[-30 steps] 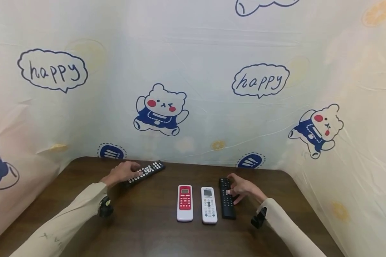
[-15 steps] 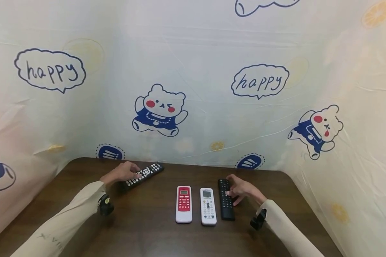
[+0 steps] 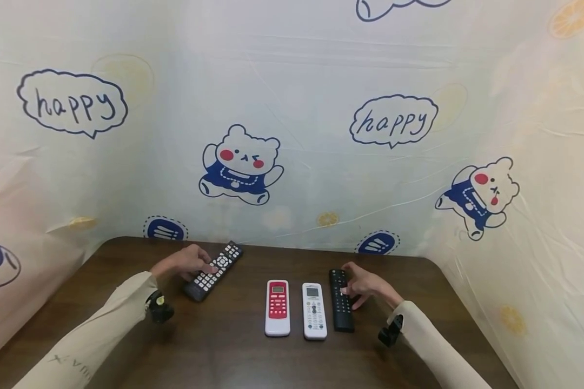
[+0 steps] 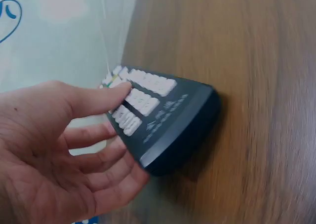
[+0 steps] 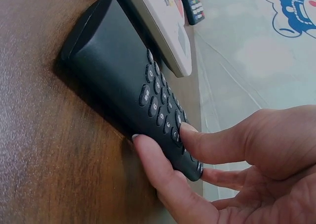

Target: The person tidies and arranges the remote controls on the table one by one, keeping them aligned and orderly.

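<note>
My left hand (image 3: 191, 260) grips a black remote control with white buttons (image 3: 222, 261) at the table's back left. In the left wrist view the thumb lies on its keys and the fingers (image 4: 106, 155) curl along its side and under. Over on the right, my right hand (image 3: 365, 283) holds a black remote with dark buttons (image 3: 342, 313), thumb on the keys and a finger at its side edge in the right wrist view. Between the hands lie a red-and-white remote (image 3: 278, 308) and a white remote (image 3: 314, 312), both face up with small screens.
A dark wooden table (image 3: 214, 346) carries all the remotes. Behind and at both sides hangs a pale curtain (image 3: 311, 178) printed with bears and speech bubbles. The white remote stands close beside the dark-buttoned one.
My left hand has turned the white-buttoned remote to a steeper angle, its near end swinging toward me. The right hand and the other remotes stay in place.
</note>
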Demonstrator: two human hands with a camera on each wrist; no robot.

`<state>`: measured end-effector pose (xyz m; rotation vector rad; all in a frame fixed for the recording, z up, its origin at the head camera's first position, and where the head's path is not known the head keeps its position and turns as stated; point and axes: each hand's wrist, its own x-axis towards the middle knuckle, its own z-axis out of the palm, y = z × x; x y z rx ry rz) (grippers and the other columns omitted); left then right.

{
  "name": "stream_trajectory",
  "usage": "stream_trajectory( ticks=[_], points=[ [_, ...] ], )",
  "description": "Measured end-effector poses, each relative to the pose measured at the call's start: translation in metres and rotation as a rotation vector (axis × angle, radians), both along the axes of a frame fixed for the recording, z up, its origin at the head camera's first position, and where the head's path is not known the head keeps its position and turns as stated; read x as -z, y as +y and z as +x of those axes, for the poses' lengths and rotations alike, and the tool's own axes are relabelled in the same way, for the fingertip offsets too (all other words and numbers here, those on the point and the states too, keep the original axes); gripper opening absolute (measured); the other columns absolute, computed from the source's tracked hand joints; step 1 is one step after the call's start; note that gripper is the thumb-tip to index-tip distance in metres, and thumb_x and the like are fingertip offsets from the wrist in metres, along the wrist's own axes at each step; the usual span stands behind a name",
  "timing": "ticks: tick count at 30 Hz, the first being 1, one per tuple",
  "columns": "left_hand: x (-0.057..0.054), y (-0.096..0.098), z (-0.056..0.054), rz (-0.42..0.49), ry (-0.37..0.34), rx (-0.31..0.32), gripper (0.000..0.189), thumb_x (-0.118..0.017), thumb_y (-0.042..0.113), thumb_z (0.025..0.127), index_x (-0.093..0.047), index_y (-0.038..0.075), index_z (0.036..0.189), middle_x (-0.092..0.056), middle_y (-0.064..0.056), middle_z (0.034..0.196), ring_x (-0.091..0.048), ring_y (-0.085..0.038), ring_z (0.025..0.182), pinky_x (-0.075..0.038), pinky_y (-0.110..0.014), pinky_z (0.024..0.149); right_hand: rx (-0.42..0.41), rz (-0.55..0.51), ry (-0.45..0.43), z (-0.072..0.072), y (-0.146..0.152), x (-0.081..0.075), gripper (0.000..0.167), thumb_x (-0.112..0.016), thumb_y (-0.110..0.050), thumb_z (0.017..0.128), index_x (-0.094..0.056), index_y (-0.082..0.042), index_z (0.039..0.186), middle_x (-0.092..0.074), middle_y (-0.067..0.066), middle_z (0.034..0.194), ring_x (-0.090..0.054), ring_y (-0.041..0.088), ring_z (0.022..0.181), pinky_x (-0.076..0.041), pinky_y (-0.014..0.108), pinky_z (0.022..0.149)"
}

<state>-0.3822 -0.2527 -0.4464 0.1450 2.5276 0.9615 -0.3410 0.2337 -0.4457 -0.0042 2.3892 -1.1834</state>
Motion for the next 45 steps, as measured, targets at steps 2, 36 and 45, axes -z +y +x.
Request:
stream_trajectory(
  ticks=[2, 36, 45],
  points=[
    [-0.001, 0.002, 0.002, 0.032, -0.038, -0.011, 0.054, -0.074, 0.024, 0.097, -0.058, -0.014, 0.132, -0.065, -0.029, 0.122, -0.067, -0.042, 0.111, -0.064, -0.049, 0.084, -0.007, 0.000, 0.001, 0.000, 0.001, 0.001, 0.068, -0.068, 0.004, 0.097, -0.030, -0.004, 0.153, -0.052, 0.031, 0.120, -0.067, 0.044, 0.104, -0.066, 0.047, 0.073],
    [-0.005, 0.014, 0.033, 0.443, -0.005, -0.009, 0.082, -0.076, 0.016, 0.095, -0.029, 0.004, 0.161, -0.049, -0.037, 0.143, -0.068, -0.035, 0.110, -0.065, -0.048, 0.078, -0.011, -0.002, -0.006, 0.001, 0.003, 0.002, 0.066, -0.066, 0.005, 0.097, -0.030, -0.005, 0.152, -0.056, 0.022, 0.107, -0.065, 0.035, 0.094, -0.066, 0.044, 0.071],
    [0.003, 0.024, 0.048, 0.444, 0.000, -0.030, 0.085, -0.079, 0.016, 0.093, -0.029, 0.008, 0.162, -0.050, -0.036, 0.141, -0.069, -0.032, 0.104, -0.065, -0.047, 0.074, 0.007, 0.004, -0.014, -0.002, 0.001, 0.000, 0.067, -0.067, 0.005, 0.097, -0.031, -0.006, 0.152, -0.055, 0.024, 0.109, -0.066, 0.037, 0.096, -0.066, 0.044, 0.071]
  ],
)
